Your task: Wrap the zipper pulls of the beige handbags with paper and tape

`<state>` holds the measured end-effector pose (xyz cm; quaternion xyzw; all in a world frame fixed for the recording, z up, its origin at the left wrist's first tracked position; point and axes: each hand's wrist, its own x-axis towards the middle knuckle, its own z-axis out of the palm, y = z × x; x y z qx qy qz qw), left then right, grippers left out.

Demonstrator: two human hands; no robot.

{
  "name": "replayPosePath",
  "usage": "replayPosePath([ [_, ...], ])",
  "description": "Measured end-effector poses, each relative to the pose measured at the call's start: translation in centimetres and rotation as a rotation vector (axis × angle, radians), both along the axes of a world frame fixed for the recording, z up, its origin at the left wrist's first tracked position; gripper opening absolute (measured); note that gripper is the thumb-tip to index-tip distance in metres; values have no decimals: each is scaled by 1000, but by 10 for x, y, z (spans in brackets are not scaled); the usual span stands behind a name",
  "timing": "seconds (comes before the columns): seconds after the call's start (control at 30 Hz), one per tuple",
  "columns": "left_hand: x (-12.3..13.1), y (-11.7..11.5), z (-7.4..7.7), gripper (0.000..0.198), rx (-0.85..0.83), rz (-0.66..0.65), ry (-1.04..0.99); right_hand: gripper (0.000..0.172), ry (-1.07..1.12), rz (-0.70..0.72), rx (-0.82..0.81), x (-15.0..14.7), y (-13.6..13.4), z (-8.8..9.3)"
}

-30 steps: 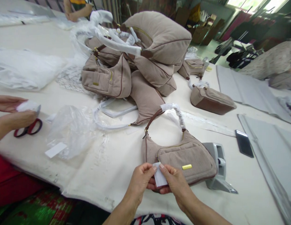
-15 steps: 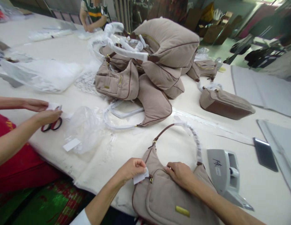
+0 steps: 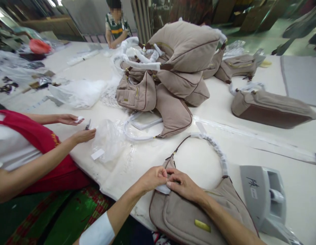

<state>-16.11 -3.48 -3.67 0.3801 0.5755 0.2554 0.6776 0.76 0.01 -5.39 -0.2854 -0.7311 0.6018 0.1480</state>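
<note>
A beige handbag [image 3: 183,217] with brown piping and a gold plate lies in front of me, its strap partly wrapped in white. My left hand [image 3: 155,178] pinches a small piece of white paper [image 3: 163,189] above the bag's upper left corner. My right hand [image 3: 185,185] meets it there, thumb and fingers drawn together at the same spot. Whatever lies between the right fingertips is too small to make out. A grey tape dispenser [image 3: 262,197] stands right of the bag.
Beige bags [image 3: 183,47] are heaped at the table's middle, and another bag [image 3: 272,109] lies to the right. At left, a co-worker's hands [image 3: 84,135] hold scissors and something white beside a clear plastic bag [image 3: 109,143]. Another person [image 3: 117,29] sits at the far side.
My right hand has moved left from the bag's top edge to my left hand at the corner. The co-worker's hands have come apart. The camera view has turned left.
</note>
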Motion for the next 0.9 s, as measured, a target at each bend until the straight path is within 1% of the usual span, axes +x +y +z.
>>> replayPosePath([
  [0.07,-5,-5,7,16,-41,5,13,19,-14,-12,-28,1,-2,-2],
  [0.13,-12,-11,12,22,-125,-15,18,17,-15,-12,-32,1,-3,-3],
  [0.23,-15,-20,12,26,-233,-26,35,15,-23,6,-10,-2,-5,-3],
  [0.3,-12,-24,9,25,-236,5,61,19,-23,14,9,-3,-5,-1],
  [0.37,-6,-28,6,24,-211,53,91,23,-9,18,27,-4,-5,2],
  [0.47,3,-32,5,22,-135,134,135,21,62,63,22,-3,-4,4],
  [0.57,7,-38,5,23,-44,172,156,20,130,91,-105,0,-1,3],
  [0.63,6,-42,4,26,-12,164,164,23,136,90,-220,1,1,0],
  [0.7,4,-44,2,28,0,156,184,22,124,103,-299,0,2,-6],
  [0.8,2,-45,1,27,37,157,224,23,92,111,-352,-4,1,-17],
  [0.9,2,-44,3,28,77,165,258,25,64,79,-371,-7,-1,-26],
])
